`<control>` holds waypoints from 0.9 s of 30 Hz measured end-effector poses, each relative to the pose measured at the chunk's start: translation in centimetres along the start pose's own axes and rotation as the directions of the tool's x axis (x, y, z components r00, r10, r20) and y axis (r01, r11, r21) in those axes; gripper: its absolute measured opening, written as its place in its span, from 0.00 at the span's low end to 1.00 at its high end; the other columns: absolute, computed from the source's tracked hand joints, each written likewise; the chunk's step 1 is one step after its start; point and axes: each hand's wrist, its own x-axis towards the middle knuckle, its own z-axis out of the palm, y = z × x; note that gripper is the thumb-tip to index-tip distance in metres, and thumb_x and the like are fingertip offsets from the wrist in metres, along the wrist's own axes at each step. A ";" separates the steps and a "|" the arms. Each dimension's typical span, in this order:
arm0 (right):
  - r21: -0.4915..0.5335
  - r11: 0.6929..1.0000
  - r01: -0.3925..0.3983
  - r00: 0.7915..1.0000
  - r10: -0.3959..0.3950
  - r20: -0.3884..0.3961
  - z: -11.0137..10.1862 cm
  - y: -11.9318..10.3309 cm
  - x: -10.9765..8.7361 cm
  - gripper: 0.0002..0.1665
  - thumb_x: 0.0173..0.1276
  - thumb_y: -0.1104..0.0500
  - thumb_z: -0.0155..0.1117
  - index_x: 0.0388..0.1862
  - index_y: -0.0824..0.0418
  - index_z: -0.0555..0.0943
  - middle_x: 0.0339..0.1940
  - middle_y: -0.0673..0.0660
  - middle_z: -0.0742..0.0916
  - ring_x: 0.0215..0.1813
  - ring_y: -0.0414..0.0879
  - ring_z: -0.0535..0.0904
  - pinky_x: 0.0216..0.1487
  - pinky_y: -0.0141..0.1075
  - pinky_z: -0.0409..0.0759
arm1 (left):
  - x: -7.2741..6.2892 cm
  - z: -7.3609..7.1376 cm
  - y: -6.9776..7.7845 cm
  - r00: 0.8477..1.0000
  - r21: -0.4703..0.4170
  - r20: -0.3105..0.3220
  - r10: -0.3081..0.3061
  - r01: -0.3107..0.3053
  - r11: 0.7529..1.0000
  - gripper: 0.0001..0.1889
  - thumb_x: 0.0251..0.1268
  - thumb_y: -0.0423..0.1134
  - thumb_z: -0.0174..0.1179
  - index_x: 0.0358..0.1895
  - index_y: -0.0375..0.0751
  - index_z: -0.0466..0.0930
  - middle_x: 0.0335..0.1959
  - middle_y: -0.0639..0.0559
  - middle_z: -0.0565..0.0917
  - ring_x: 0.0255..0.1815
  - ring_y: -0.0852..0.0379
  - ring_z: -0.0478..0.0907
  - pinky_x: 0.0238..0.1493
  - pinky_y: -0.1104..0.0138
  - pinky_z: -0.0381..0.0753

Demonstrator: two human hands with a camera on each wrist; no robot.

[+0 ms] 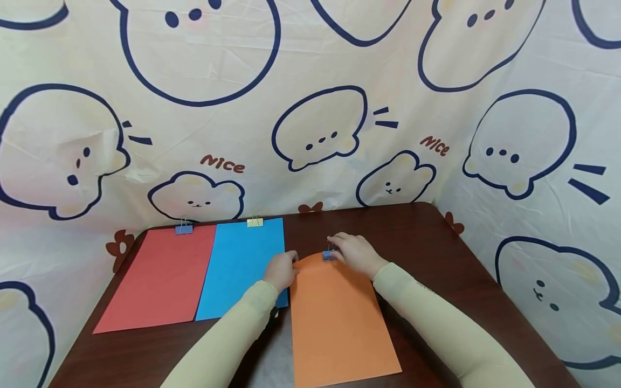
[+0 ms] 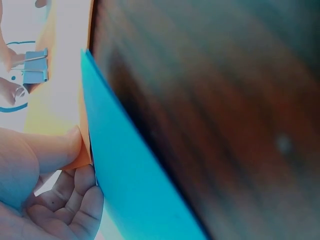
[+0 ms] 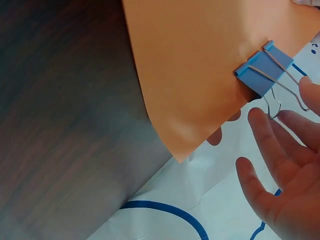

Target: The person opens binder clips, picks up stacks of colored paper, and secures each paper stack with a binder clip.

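Note:
My left hand [image 1: 281, 271] pinches the upper left corner of an orange sheet [image 1: 339, 323] between thumb and curled fingers, as the left wrist view shows. A blue binder clip [image 3: 265, 70] sits on the sheet's top edge. My right hand [image 1: 358, 253] has its thumb and fingertips at the clip's wire handles, one on either side, while the other fingers spread apart. The top of the sheet bows up off the table. In the left wrist view, a blue sheet [image 2: 135, 175] lies below the left hand.
On the left of the dark wooden table [image 1: 388, 226] lie a red sheet [image 1: 160, 280] with a blue binder clip [image 1: 184, 229] and the blue sheet with a yellowish clip [image 1: 254, 222]. A patterned cloth [image 1: 310, 64] hangs behind the table.

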 end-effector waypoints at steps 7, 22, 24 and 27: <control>-0.004 1.000 -0.013 1.000 0.013 -0.007 0.2 -0.1 0.0 0.30 0.78 0.47 0.62 0.73 0.58 0.76 0.67 0.59 0.82 0.61 0.54 0.85 0.65 0.52 0.80 | 0.0 0.0 0.0 1.000 0.004 -0.008 0.019 -0.019 1.000 0.06 0.66 0.31 0.70 0.39 0.40 0.81 0.34 0.47 0.84 0.32 0.53 0.76 0.32 0.62 0.79; -0.005 0.996 -0.094 0.992 0.093 -0.087 0.1 -1.2 -1.3 0.29 0.73 0.50 0.69 0.66 0.64 0.79 0.61 0.60 0.84 0.58 0.55 0.85 0.58 0.51 0.83 | -0.1 0.0 0.1 1.000 0.008 -0.006 0.014 -0.014 1.000 0.07 0.66 0.31 0.69 0.43 0.39 0.82 0.36 0.45 0.86 0.34 0.51 0.80 0.33 0.61 0.82; -0.008 0.994 -0.107 0.986 0.105 -0.129 0.1 -1.4 -1.7 0.27 0.71 0.50 0.71 0.62 0.65 0.80 0.58 0.60 0.84 0.54 0.54 0.86 0.54 0.49 0.85 | -0.1 0.0 0.1 1.000 0.012 -0.007 0.009 -0.009 1.000 0.08 0.66 0.31 0.69 0.45 0.38 0.83 0.38 0.44 0.87 0.36 0.50 0.81 0.36 0.60 0.84; -0.024 0.994 -0.109 0.982 0.104 -0.156 0.3 -1.6 -2.1 0.25 0.70 0.52 0.72 0.58 0.65 0.81 0.52 0.60 0.84 0.47 0.52 0.86 0.47 0.46 0.86 | -0.1 0.1 0.1 1.000 0.016 -0.013 0.004 -0.004 1.000 0.10 0.66 0.31 0.69 0.48 0.37 0.83 0.41 0.42 0.87 0.39 0.47 0.83 0.40 0.58 0.86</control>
